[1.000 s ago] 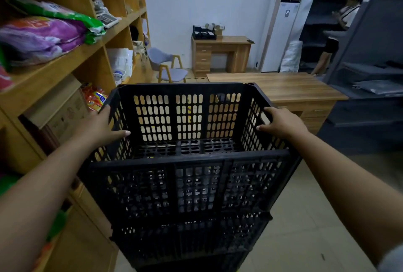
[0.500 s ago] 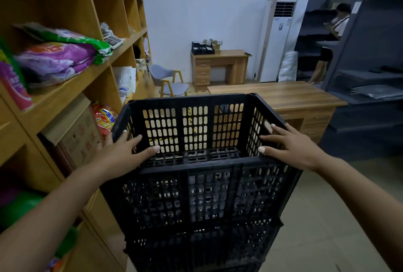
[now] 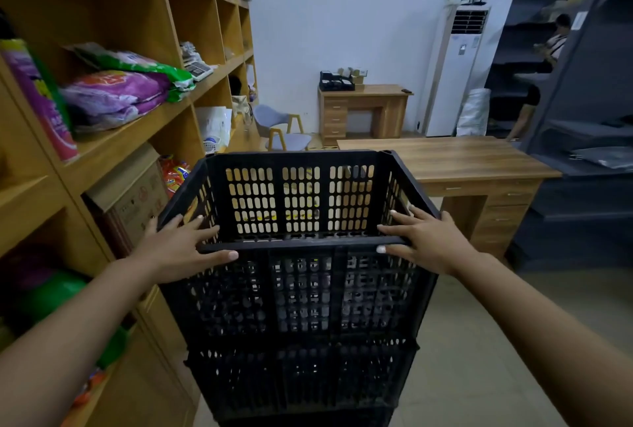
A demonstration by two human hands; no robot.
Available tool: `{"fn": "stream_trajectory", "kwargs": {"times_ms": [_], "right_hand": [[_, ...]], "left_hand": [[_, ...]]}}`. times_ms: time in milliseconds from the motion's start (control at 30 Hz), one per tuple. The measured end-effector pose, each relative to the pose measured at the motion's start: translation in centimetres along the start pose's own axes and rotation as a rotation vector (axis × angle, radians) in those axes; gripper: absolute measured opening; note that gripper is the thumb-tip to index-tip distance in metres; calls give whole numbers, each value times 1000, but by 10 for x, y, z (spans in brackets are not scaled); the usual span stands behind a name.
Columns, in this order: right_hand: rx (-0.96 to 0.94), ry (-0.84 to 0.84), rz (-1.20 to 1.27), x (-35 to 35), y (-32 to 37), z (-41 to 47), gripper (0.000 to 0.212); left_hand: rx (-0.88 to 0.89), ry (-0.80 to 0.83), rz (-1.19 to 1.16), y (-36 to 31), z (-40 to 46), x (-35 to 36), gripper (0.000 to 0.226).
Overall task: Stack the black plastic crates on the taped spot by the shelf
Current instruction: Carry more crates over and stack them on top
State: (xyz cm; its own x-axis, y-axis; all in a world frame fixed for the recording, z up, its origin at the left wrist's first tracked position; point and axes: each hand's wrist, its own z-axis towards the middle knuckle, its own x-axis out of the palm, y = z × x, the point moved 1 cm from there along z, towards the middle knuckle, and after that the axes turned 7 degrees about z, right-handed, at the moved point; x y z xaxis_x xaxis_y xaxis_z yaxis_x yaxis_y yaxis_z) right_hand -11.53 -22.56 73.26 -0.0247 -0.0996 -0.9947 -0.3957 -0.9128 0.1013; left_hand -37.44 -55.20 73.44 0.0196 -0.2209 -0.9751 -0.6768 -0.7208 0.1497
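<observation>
A stack of black plastic crates stands right in front of me beside the wooden shelf (image 3: pixel 113 138). The top crate (image 3: pixel 301 289) is empty, with slotted walls, and sits on a lower crate (image 3: pixel 301 378). My left hand (image 3: pixel 178 248) lies over the top crate's near-left corner, fingers straight and spread on the rim. At the near-right corner, my right hand (image 3: pixel 424 238) rests the same way, fingers extended along the rim. The floor under the stack and any tape mark are hidden.
The shelf on the left holds purple and green bags (image 3: pixel 116 94) and a cardboard box (image 3: pixel 133 193). A wooden desk (image 3: pixel 455 166) stands just behind-right of the crates, dark grey shelving (image 3: pixel 589 138) at the right. A person (image 3: pixel 548 60) stands far right.
Both hands slid back along the side rims to the near corners and their fingers straightened. The view lifted and the top crate sits lower in the frame.
</observation>
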Motion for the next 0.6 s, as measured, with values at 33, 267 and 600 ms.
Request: {"fn": "stream_trajectory", "kwargs": {"times_ms": [33,267,600], "right_hand": [[-8,2,-3,0,1,0,105],[22,-71,-22,10,0,-8,86],[-8,-80,-55,0,9,-13,81]], "left_hand": [[-13,2,-6,0,-2,0,126],[-47,-84,8,-4,-9,3,125],[-24,-162,19,-2,-3,6,93]]}}
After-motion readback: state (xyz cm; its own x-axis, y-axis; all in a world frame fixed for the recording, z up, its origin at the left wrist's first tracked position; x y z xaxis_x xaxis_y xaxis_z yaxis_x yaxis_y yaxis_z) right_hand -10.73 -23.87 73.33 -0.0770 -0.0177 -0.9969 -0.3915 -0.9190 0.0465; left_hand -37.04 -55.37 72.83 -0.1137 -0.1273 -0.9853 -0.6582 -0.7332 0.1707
